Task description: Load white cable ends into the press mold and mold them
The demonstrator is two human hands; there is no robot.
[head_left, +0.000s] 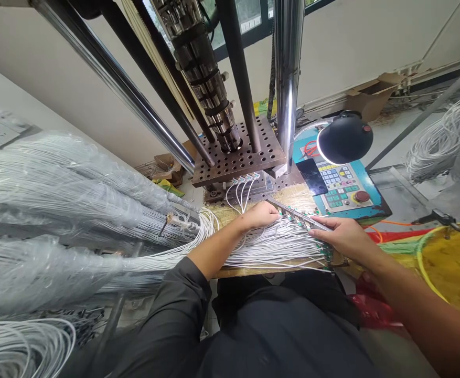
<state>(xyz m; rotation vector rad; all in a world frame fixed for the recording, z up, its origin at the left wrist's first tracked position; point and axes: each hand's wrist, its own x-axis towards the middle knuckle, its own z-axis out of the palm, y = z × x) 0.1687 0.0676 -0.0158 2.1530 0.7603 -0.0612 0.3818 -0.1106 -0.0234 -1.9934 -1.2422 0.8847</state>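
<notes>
My right hand [342,236] pinches the near right end of a narrow metal bar [298,214], thumb below and fingers above. At the bar's far left end is my left hand [261,214], its fingers closed; what they pinch is too small to make out. Small green circuit boards [299,224] sit along the bar's near edge. Under both hands spreads a thick bundle of white cables [269,247], many tipped with green boards at the right. Several cable ends [247,180] lie in the press beyond my left hand, beneath its perforated plate [239,157].
A control panel [340,184] with a red button and a black lamp [345,137] stand right of the press. Plastic-wrapped cable bundles [56,178] fill the left side. A yellow round container [453,262] is at the right. Steel columns [288,79] rise beside the plate.
</notes>
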